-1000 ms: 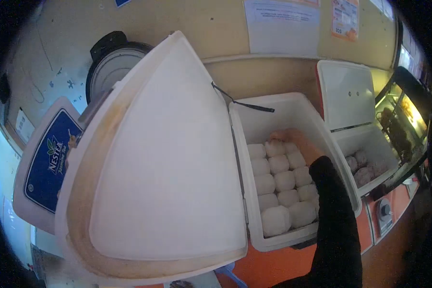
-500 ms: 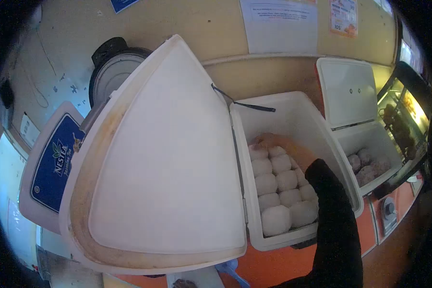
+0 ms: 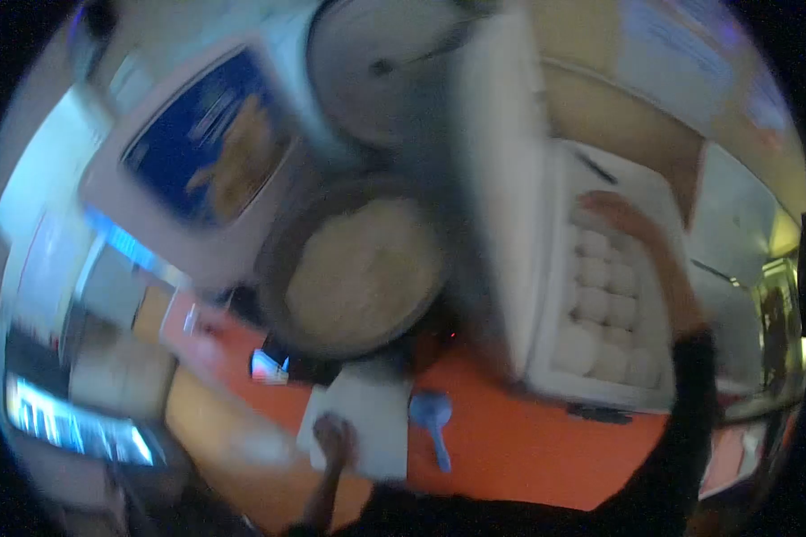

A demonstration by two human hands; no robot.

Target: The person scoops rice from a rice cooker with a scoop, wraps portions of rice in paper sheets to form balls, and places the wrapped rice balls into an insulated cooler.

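Inside the white cooler box (image 3: 546,380), my right hand (image 3: 613,213) is at the far end of several rows of round white buns (image 3: 604,304). Blur smears its fingers, so whether a bun is in them I cannot tell. My left hand (image 3: 336,438) rests low on a white board or sheet (image 3: 372,421), with its fingers too smeared to read. Beside that board lies a light blue scoop or ladle (image 3: 432,419). The cooler's open lid (image 3: 497,197) rises on the left of the buns.
Left of the lid stands a round dark-rimmed pot (image 3: 367,273) with a pale inside. Behind it is a container with a blue label (image 3: 210,134). A second white box (image 3: 730,331) and a lit display case (image 3: 779,313) sit at the right, along the orange counter (image 3: 510,447).
My view has swung left and down, bringing the pot, counter and scoop into sight. The cooler now appears farther right. My right hand is still in it, while my left hand shows more fully.
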